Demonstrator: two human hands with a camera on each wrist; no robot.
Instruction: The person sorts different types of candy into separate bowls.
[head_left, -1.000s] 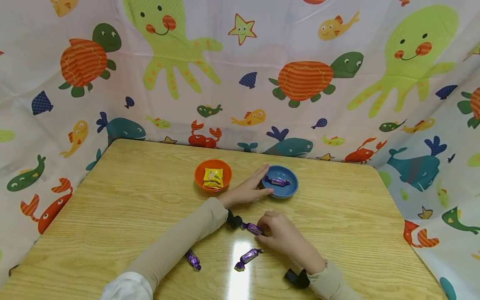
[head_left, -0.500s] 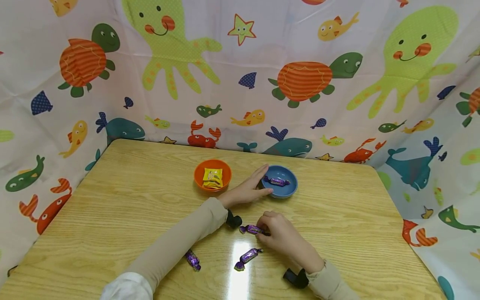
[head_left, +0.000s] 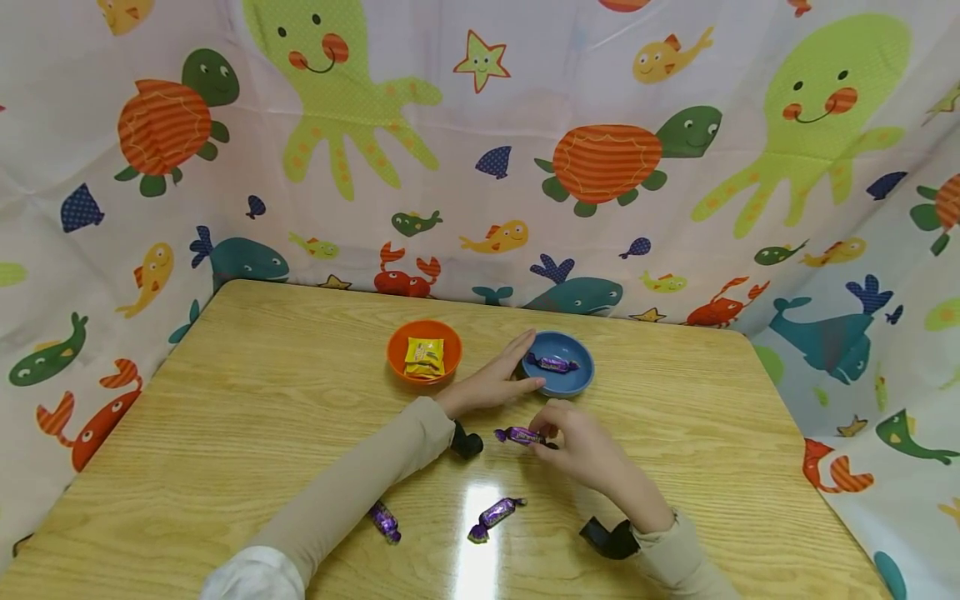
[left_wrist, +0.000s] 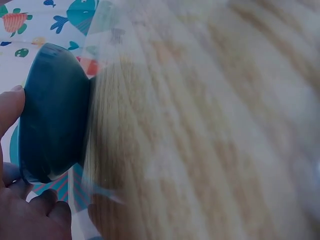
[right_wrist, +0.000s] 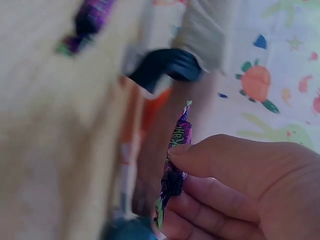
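My right hand (head_left: 581, 446) pinches a purple wrapped candy (head_left: 521, 435) between thumb and fingers, just in front of the blue bowl. In the right wrist view the candy (right_wrist: 178, 137) shows twisted ends, with the thumb across its middle. My left hand (head_left: 491, 383) rests against the left side of the blue bowl (head_left: 583, 379), fingers and thumb extended along its rim. Another purple candy (head_left: 553, 364) lies in that bowl. The bowl's outer wall (left_wrist: 52, 117) fills the left of the left wrist view, fingertips at its rim.
An orange bowl (head_left: 393, 354) with yellow packets (head_left: 425, 357) stands left of the blue one. One purple candy (head_left: 495, 512) lies on the wooden table (head_left: 262, 375) nearer the front; another candy (head_left: 386, 523) is partly covered by the left sleeve. A patterned curtain (head_left: 450, 167) surrounds the table.
My right hand has taken hold of the candy and moved it forward and slightly right, closer to the blue bowl. The left hand has stayed against the bowl.
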